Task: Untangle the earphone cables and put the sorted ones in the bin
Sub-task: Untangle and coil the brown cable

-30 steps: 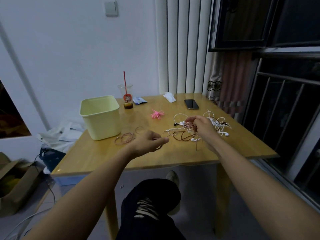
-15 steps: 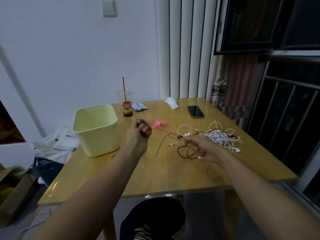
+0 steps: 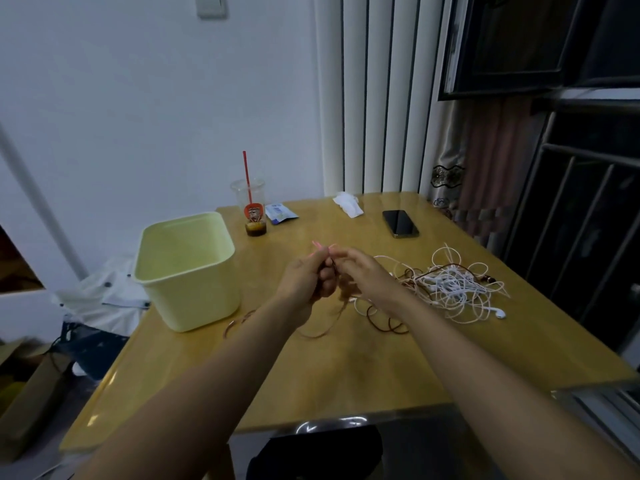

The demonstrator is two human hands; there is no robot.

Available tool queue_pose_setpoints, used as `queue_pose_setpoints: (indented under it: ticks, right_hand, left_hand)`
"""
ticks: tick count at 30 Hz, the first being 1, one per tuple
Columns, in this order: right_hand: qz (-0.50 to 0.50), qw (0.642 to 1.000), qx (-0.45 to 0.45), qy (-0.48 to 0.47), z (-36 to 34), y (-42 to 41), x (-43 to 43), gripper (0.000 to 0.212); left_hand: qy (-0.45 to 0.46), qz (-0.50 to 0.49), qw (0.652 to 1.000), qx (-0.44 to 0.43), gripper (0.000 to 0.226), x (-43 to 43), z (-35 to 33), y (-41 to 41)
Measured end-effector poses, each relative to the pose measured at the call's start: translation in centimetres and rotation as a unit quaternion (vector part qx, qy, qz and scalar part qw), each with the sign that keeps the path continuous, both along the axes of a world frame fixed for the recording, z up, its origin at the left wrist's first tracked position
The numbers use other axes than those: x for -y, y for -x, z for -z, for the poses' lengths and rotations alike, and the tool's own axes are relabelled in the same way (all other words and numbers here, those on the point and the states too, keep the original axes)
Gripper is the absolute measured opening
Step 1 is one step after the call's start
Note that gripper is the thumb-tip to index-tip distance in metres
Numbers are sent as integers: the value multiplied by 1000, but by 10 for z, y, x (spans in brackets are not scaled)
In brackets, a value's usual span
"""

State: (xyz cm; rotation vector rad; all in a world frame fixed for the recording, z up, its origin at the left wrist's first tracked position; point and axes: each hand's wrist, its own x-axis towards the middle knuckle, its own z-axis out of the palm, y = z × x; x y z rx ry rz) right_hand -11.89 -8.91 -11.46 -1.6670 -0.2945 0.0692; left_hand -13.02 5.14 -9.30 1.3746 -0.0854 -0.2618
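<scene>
1. Here, at centre frame, a person's left hand [image 3: 306, 280] and right hand [image 3: 362, 273] meet above the wooden table [image 3: 346, 375]. The fingers of both are curled and appear to pinch a thin brown cable [image 3: 320, 332] between them.
2. The cable's slack hangs below the hands and loops on the tabletop. Further brown loops run right towards the white tangle [image 3: 457, 289], right of centre, so the lead looks not yet free.
3. The pale yellow bin [image 3: 194, 292] stands left of centre, near the left forearm. No cable shows in the part of its interior that is visible.
4. The step in hand appears to be working one brown lead out of the heap; binning has not begun.
5. The next move likely calls for feeding along the strand and easing it rather than tugging, so that the knots do not tighten. The freed length can then be gathered for the drop into the bin.
6. A drink cup [image 3: 254, 216], a phone [image 3: 400, 223] and a tissue [image 3: 348, 204] sit along the table's upper edge.
</scene>
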Motion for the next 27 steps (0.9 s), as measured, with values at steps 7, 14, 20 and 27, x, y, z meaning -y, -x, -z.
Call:
queue_pose_setpoints:
  ticks: [7, 14, 20, 27]
  right_hand:
    - [3, 999, -9, 32, 20, -4, 7, 24]
    - [-139, 969, -77, 188, 6, 17, -5, 25]
    - [-63, 984, -54, 156, -4, 11, 10, 21]
    - [44, 989, -79, 119, 6, 11, 35, 17]
  left_hand:
    - [320, -62, 940, -102, 32, -5, -7, -4]
    - [-260, -116, 912, 294, 28, -14, 7, -4]
    - [-512, -21, 780, 359, 34, -44, 29, -10]
    - [-467, -70, 841, 263, 42, -78, 40, -21]
